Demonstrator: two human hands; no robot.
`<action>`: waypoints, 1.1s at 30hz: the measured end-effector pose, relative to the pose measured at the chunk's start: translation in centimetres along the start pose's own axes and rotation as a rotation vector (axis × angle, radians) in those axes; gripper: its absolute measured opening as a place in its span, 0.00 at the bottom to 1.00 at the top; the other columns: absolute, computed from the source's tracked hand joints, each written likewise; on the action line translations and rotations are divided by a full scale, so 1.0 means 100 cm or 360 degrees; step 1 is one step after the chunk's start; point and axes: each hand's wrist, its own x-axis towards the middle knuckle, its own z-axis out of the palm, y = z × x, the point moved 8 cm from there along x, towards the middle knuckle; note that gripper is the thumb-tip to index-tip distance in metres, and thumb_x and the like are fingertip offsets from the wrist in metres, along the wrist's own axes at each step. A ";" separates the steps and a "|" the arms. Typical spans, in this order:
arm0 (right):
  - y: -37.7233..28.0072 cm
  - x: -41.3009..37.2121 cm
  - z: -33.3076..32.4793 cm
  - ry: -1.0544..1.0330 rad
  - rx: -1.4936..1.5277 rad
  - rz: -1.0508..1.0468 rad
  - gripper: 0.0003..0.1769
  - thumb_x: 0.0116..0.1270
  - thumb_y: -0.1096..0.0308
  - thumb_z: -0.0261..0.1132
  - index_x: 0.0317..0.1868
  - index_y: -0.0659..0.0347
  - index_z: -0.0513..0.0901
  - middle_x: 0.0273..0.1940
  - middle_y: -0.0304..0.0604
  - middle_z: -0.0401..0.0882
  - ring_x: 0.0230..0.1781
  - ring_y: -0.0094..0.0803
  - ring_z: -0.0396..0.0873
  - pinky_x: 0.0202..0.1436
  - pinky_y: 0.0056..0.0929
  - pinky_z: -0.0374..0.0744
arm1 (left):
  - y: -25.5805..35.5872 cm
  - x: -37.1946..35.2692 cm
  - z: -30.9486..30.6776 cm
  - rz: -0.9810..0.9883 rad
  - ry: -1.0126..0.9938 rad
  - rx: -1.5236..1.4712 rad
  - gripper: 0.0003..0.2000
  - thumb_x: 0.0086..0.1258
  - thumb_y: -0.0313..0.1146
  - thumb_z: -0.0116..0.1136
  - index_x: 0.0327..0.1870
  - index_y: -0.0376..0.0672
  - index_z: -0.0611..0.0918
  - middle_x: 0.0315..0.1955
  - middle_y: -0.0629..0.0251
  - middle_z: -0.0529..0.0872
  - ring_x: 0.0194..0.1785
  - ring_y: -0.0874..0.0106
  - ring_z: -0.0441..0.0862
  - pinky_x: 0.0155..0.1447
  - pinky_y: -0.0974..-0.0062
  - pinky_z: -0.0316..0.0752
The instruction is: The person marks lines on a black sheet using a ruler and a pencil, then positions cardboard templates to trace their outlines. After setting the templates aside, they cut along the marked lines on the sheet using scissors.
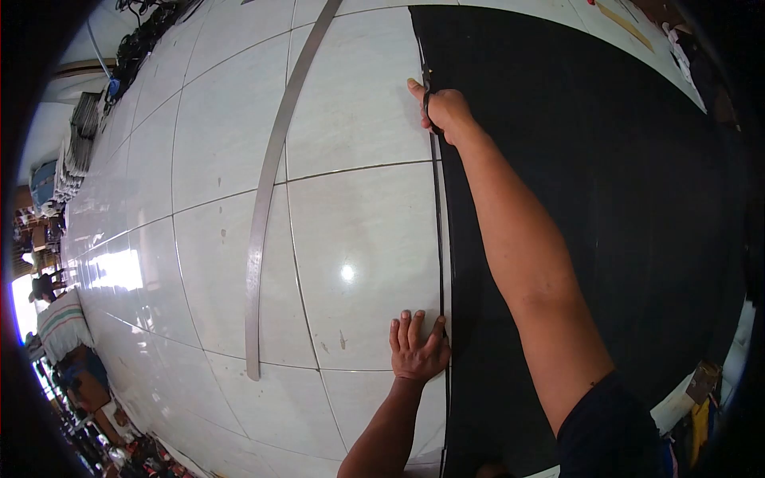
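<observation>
A large black sheet [606,199] lies over the right half of the white tiles. Along its left edge runs a narrow black strip [439,231], parted from the sheet by a thin gap. My right hand [448,111] reaches far forward, closed round the handles of dark scissors [428,84]; their blades point away from me along the strip, by the sheet's edge. Nearer to me, my left hand [418,346] lies flat on the tiles, fingers spread, its thumb side touching the strip.
To the left, a long metal ruler [275,151] lies on the tiled surface [223,279]. Stacked sheets [80,135] and a striped cloth sack [68,327] stand at the far left. Clutter [705,382] sits at the lower right, and a yellowish strip [625,25] lies at the top right.
</observation>
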 end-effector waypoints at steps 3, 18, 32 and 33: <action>-0.010 0.006 0.004 -0.0037 0.0011 0.0021 0.31 0.64 0.37 0.73 0.25 0.57 0.75 0.21 0.37 0.73 0.18 0.26 0.73 0.20 0.28 0.70 | 0.000 -0.001 -0.001 0.0018 0.0017 0.0021 0.24 0.60 0.42 0.63 0.62 0.59 0.82 0.66 0.52 0.70 0.75 0.47 0.63 0.77 0.40 0.55; -0.033 0.052 0.004 -0.0046 0.0011 0.0022 0.32 0.63 0.36 0.74 0.24 0.58 0.77 0.23 0.37 0.74 0.20 0.27 0.74 0.23 0.29 0.71 | 0.000 0.000 -0.001 0.0014 0.0033 0.0030 0.24 0.59 0.43 0.63 0.60 0.60 0.83 0.66 0.52 0.70 0.74 0.47 0.64 0.77 0.41 0.56; -0.053 0.077 0.007 -0.0058 0.0050 0.0038 0.31 0.62 0.37 0.75 0.26 0.58 0.77 0.24 0.36 0.74 0.19 0.26 0.73 0.24 0.28 0.72 | 0.000 0.001 0.000 -0.0015 -0.0038 0.0046 0.23 0.59 0.43 0.63 0.59 0.61 0.84 0.65 0.55 0.70 0.74 0.48 0.63 0.77 0.42 0.56; -0.057 0.083 0.008 -0.0065 0.0039 0.0042 0.31 0.62 0.37 0.75 0.26 0.58 0.77 0.24 0.35 0.74 0.19 0.26 0.73 0.24 0.28 0.72 | 0.000 0.001 0.000 -0.0010 -0.0025 0.0057 0.23 0.59 0.43 0.63 0.59 0.61 0.84 0.65 0.55 0.70 0.74 0.48 0.63 0.77 0.42 0.56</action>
